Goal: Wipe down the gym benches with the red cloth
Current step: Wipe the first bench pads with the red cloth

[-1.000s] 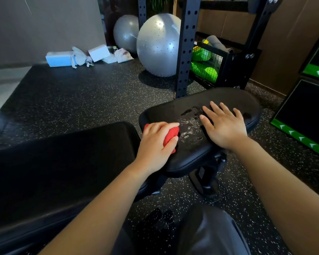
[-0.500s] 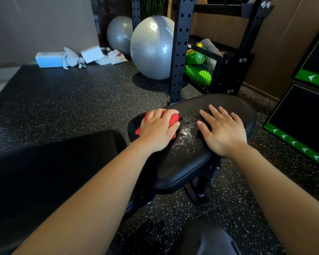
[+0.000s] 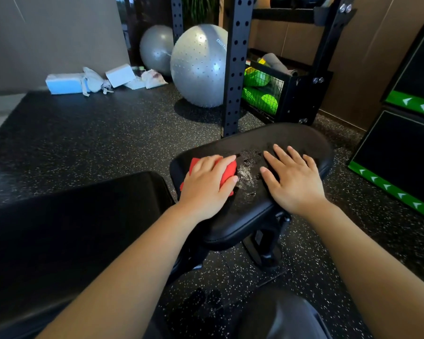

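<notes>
Fingers (image 3: 214,162) of my left hand (image 3: 206,187) curl over bunched red cloth (image 3: 228,171), holding it down on left part of black seat pad (image 3: 250,216). Right hand (image 3: 294,179) lies flat on same pad, fingers straight and spread, holding nothing. Wet droplets (image 3: 249,173) glisten on pad between both hands. Second bench pad (image 3: 83,216) sits just left of seat. Grey studded ball (image 3: 198,67) stands beyond, beside black rack upright (image 3: 233,69).
</notes>
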The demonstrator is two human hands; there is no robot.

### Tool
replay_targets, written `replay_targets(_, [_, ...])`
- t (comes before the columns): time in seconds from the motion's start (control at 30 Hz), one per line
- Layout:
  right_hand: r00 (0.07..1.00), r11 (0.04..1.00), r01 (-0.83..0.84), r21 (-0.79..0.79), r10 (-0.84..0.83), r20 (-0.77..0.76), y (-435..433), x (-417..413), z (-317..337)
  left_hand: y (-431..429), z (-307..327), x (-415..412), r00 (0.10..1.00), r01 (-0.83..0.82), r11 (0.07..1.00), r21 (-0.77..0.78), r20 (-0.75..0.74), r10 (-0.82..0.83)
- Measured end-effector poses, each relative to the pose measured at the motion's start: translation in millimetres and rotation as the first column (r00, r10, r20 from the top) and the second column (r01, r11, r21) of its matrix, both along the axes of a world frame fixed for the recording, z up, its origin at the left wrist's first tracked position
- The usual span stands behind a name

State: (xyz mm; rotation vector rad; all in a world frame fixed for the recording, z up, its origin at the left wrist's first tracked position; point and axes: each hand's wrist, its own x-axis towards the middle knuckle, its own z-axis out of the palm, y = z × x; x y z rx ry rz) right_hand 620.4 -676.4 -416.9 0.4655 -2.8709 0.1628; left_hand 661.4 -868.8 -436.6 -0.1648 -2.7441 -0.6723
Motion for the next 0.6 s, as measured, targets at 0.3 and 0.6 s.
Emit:
replay_targets(0.3, [1.000,0.999,-0.017,-0.030,0.018,0.025,5,-7,3,2,3,-21,1.000,-0.024,0.999,-0.041,0.005,0.024])
replay_targets(0.6, [0.998,0.999,0.018,-0.036,-0.021,-0.059,3,-15,0,3,16,-85,0.998,-0.022,0.999,-0.048,0.064,0.025])
